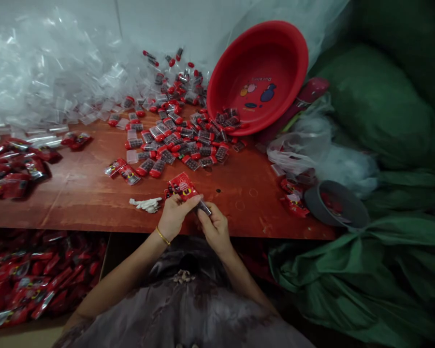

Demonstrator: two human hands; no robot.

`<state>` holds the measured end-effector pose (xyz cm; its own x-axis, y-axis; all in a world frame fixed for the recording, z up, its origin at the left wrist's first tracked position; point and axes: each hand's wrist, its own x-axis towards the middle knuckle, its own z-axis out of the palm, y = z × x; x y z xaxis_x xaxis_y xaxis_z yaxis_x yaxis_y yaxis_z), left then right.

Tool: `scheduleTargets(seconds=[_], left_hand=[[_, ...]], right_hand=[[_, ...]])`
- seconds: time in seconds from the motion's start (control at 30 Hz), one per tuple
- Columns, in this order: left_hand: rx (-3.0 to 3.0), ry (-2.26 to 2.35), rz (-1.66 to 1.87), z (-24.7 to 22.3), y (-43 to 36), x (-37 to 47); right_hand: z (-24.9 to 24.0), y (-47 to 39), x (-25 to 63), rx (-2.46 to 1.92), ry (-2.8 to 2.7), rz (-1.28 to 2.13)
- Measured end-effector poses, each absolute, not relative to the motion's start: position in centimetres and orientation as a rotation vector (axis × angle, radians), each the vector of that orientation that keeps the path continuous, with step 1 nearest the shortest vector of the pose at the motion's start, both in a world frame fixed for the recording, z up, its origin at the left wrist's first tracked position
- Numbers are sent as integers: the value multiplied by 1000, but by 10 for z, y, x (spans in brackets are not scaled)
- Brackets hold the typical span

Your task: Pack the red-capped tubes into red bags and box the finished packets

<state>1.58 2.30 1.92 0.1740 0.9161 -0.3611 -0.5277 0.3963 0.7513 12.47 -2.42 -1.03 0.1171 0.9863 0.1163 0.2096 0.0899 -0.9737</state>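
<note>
Near the table's front edge my left hand (172, 217) is closed on a red printed packet (182, 183), its thumb pressed on top. My right hand (216, 231) pinches a small clear plastic case (204, 208) with dark contents. The case touches the packet's near end; whether it sits partly inside is hidden by my fingers. To the left of my left hand lies a crumpled white strip (145, 205). Beyond my hands spreads a pile of similar small cases with red ends (174, 140). Two red packets (122, 171) rest to the left of it.
A red basin (271, 72) tilts at the back, cases spilling at its lip. Clear plastic sleeves (50, 63) heap at back left. Red packets (16, 169) lie left, and more fill a box (39, 275) below. A grey bowl (335, 205) and green sacks (380, 106) are right.
</note>
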Motion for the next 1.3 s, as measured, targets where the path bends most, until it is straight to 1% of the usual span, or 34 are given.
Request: scheduleTargets(seconds=[0.2, 0.33, 0.5, 0.7, 0.83, 0.93, 1.1, 1.3], left_hand=[[605, 842, 1049, 21, 28, 12], [580, 840, 1090, 15, 28, 12], [587, 845, 1138, 6, 24, 15], [543, 852, 1116, 14, 37, -2], [504, 845, 1157, 12, 36, 1], [543, 836, 1198, 11, 31, 3], [612, 753, 1111, 21, 32, -8], [663, 852, 1185, 22, 35, -10]], right_hand=[[-4, -16, 119, -1318, -1234, 982], [-2, -14, 119, -1297, -1225, 1069], [1, -5, 120, -1322, -1203, 1070], [0, -1, 115, -1254, -1267, 1195], [-3, -1, 105, -1271, -1221, 1188], [-2, 2, 99, -1234, -1131, 1248], [7, 6, 101, -1117, -1063, 1382], [10, 4, 102, -1141, -1101, 1357]])
